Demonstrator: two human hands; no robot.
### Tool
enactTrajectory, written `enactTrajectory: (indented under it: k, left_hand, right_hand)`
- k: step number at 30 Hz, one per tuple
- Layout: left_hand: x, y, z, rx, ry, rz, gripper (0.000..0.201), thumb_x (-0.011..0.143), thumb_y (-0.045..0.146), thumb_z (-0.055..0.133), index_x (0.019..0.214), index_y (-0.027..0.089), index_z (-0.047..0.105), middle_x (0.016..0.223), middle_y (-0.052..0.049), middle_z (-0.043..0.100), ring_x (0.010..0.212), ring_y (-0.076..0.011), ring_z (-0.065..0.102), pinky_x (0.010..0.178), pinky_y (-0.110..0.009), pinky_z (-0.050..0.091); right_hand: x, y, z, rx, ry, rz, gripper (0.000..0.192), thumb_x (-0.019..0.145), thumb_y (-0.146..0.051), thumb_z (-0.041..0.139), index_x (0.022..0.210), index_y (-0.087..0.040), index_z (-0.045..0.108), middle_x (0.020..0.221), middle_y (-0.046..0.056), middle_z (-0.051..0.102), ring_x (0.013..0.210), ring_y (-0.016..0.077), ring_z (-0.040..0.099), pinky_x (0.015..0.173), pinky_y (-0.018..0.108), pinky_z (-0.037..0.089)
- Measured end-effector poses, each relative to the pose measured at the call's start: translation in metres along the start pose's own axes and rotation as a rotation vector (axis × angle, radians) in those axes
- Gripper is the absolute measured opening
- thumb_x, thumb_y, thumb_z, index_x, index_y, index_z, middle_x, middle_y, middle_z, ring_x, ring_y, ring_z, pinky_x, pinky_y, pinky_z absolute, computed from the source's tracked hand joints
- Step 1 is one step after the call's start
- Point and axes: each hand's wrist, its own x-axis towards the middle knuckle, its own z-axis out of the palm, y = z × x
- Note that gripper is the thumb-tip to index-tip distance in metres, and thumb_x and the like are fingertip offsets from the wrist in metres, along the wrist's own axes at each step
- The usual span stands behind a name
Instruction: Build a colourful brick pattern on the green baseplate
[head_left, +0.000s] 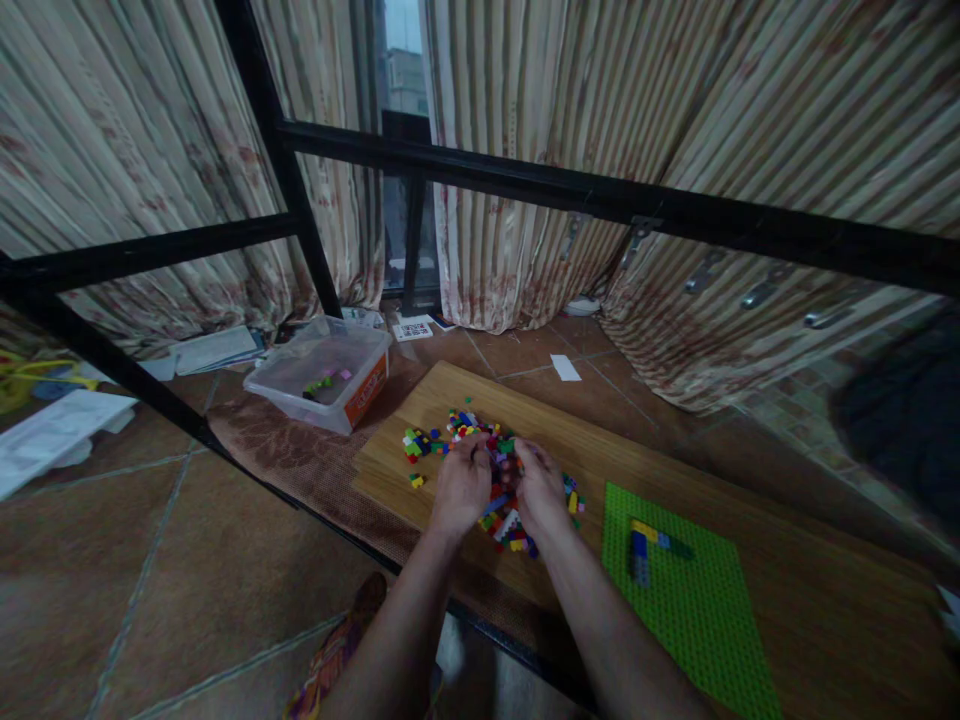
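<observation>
So both my hands are down in the brick pile (491,470) on the wooden board (750,600), left hand (460,487) and right hand (541,490) side by side with the fingers curled into the loose pieces. Honestly can't tell if either hand has actually pinched a brick or is just raking through, the fingertips are buried and the light is dim. The pile sits near the board's far-left corner, and a few strays (415,447) are already lying apart toward that edge, so my guess is one careless sweep with the left hand sends pieces off onto the brown mat (300,450) or the tiles, where they'd be a pain to spot. The green baseplate (697,610) lies just to my right with a short blue and yellow build (649,545) on it; if my right forearm swings out, I figure it could knock that loose or shove the plate. The clear bin (324,375) is well off to the left, too far to catch anything.
</observation>
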Motion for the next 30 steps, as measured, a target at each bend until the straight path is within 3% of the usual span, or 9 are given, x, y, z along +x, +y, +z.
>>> enactTrajectory:
  k: [3, 8, 12, 16, 20, 23, 26, 30]
  left_hand:
    - [0.001, -0.001, -0.001, 0.115, 0.002, 0.021, 0.033, 0.087, 0.019, 0.036, 0.103, 0.016, 0.065, 0.101, -0.007, 0.068, 0.096, -0.0192, 0.061, 0.089, -0.032, 0.045]
    - [0.004, -0.01, 0.004, 0.056, -0.035, 0.122, 0.027, 0.088, 0.028, 0.045, 0.104, 0.018, 0.064, 0.103, -0.005, 0.068, 0.096, -0.0173, 0.062, 0.087, -0.028, 0.045]
    - [0.002, -0.009, 0.004, 0.047, -0.033, 0.141, 0.024, 0.085, 0.023, 0.05, 0.104, 0.018, 0.063, 0.096, -0.004, 0.069, 0.086, -0.0157, 0.063, 0.08, -0.026, 0.047]
    - [-0.004, 0.002, 0.0, 0.126, -0.04, 0.114, 0.022, 0.086, 0.024, 0.05, 0.102, 0.016, 0.062, 0.089, -0.005, 0.069, 0.081, -0.0163, 0.063, 0.073, -0.026, 0.047]
    - [-0.009, 0.009, -0.002, 0.213, -0.078, 0.127, 0.02, 0.087, 0.023, 0.049, 0.1, 0.016, 0.062, 0.082, -0.005, 0.068, 0.078, -0.0166, 0.063, 0.071, -0.025, 0.046]
    - [-0.009, 0.008, -0.002, 0.317, -0.079, 0.136, 0.02, 0.087, 0.023, 0.049, 0.101, 0.017, 0.061, 0.087, -0.006, 0.069, 0.083, -0.0173, 0.064, 0.075, -0.025, 0.046]
    - [-0.006, 0.002, -0.002, 0.517, -0.061, 0.094, 0.022, 0.088, 0.024, 0.047, 0.104, 0.017, 0.061, 0.088, -0.009, 0.07, 0.087, -0.0201, 0.066, 0.076, -0.027, 0.045]
    - [0.0, -0.008, -0.002, 0.704, -0.021, 0.071, 0.027, 0.088, 0.026, 0.046, 0.107, 0.014, 0.061, 0.091, -0.013, 0.07, 0.092, -0.0253, 0.066, 0.078, -0.031, 0.046]
  right_hand:
    - [0.003, 0.0, -0.002, 0.039, 0.025, 0.044, 0.028, 0.056, -0.033, 0.08, 0.07, -0.018, 0.061, 0.058, -0.006, 0.062, 0.049, 0.0069, 0.055, 0.044, 0.017, 0.044]
    - [0.009, -0.002, -0.007, 0.203, -0.019, 0.161, 0.014, 0.06, -0.015, 0.074, 0.066, -0.019, 0.062, 0.067, -0.004, 0.067, 0.059, 0.007, 0.06, 0.055, 0.015, 0.053]
    - [0.005, -0.007, -0.012, 0.213, -0.087, 0.212, 0.015, 0.062, -0.014, 0.074, 0.074, -0.02, 0.066, 0.071, -0.005, 0.067, 0.063, 0.0055, 0.061, 0.061, 0.013, 0.054]
    - [-0.001, -0.012, -0.017, 0.098, -0.201, 0.206, 0.022, 0.059, -0.018, 0.08, 0.078, -0.018, 0.069, 0.07, -0.004, 0.066, 0.058, 0.0043, 0.058, 0.054, 0.012, 0.05]
    - [0.0, -0.011, -0.021, 0.063, -0.187, 0.2, 0.026, 0.055, -0.023, 0.084, 0.07, -0.016, 0.065, 0.06, -0.005, 0.06, 0.051, 0.0035, 0.051, 0.044, 0.012, 0.042]
    - [0.007, -0.005, -0.021, -0.079, -0.15, 0.11, 0.027, 0.059, -0.031, 0.08, 0.072, -0.017, 0.062, 0.061, -0.005, 0.057, 0.05, 0.0051, 0.05, 0.044, 0.015, 0.042]
    - [0.014, 0.003, -0.018, -0.435, -0.114, -0.124, 0.025, 0.074, -0.04, 0.066, 0.086, -0.019, 0.061, 0.064, -0.002, 0.06, 0.053, 0.0111, 0.054, 0.048, 0.023, 0.046]
    - [0.018, 0.009, -0.012, -0.709, -0.089, -0.344, 0.014, 0.076, -0.03, 0.062, 0.088, -0.022, 0.063, 0.075, 0.001, 0.064, 0.072, 0.0183, 0.059, 0.07, 0.032, 0.049]
